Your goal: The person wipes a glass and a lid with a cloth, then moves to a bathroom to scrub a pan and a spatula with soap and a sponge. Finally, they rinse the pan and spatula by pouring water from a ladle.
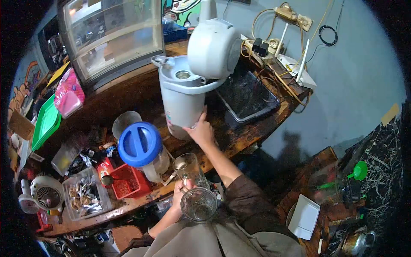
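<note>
A white thermos flask (184,105) stands on the wooden counter with its large lid (212,49) tipped open. Against the lower side of the flask rests my right hand (202,130), its fingers spread on the body. My left hand (182,195) is closed round the handle of a glass mug (199,205), close to my body. Just beyond that mug is a second clear glass (187,165) at the counter's edge. A pitcher with a blue lid (140,144) is to the left of the flask.
Left on the counter are a red basket (130,182), a clear box of packets (87,192) and a small fan (47,192). Behind stands a glass cabinet (113,38). A black tray (248,96) and cables are at right; a white tray (304,216) lies lower right.
</note>
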`<state>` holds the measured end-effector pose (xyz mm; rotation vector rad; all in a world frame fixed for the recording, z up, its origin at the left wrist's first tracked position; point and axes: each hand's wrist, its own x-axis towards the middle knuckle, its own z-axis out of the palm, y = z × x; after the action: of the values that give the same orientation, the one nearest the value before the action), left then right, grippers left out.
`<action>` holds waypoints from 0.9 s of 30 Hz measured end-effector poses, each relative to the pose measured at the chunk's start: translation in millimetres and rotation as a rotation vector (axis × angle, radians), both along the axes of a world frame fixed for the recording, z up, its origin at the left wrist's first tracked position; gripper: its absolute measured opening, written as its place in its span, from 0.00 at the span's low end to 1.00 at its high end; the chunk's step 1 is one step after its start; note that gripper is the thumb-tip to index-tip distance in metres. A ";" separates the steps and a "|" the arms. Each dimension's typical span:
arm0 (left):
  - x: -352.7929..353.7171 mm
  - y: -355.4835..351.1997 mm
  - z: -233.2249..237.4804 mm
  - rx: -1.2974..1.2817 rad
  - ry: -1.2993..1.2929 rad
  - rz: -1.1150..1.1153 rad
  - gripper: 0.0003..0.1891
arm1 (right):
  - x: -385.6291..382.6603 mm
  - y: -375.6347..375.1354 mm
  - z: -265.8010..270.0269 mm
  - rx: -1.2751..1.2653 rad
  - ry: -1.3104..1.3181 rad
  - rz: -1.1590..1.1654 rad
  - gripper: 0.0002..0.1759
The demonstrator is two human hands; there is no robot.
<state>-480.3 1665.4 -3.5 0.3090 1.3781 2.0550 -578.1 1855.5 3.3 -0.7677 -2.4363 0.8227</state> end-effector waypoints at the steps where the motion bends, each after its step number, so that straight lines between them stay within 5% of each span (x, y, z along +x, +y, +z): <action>1: -1.0 2.3 -2.4 0.047 -0.059 -0.017 0.14 | -2.5 -1.9 -1.9 -0.003 0.035 0.005 0.59; 5: -5.8 10.5 6.7 0.223 -0.149 -0.145 0.14 | 3.0 9.2 -5.2 0.002 -0.032 -0.012 0.56; 7: -2.8 17.0 0.1 0.251 -0.185 -0.113 0.14 | 7.9 30.8 -13.7 0.129 -0.061 0.115 0.46; 9: -3.9 19.9 -2.6 0.283 -0.220 -0.079 0.15 | 20.3 63.0 -21.8 0.425 0.256 -0.062 0.21; 11: -3.3 21.2 -3.3 0.233 -0.237 -0.104 0.15 | 40.6 85.2 13.3 0.343 0.146 -0.338 0.12; 16: -2.9 29.7 -4.3 0.188 -0.259 -0.069 0.16 | 51.0 148.3 31.1 0.351 -0.255 -0.201 0.12; 27: -1.7 44.5 -3.6 0.101 -0.138 0.015 0.18 | 36.5 173.5 27.3 0.468 -0.522 -0.332 0.07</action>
<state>-482.0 1709.8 -7.1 0.1960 1.1996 2.1205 -541.5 2029.0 30.6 -1.2585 -2.6632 -0.0981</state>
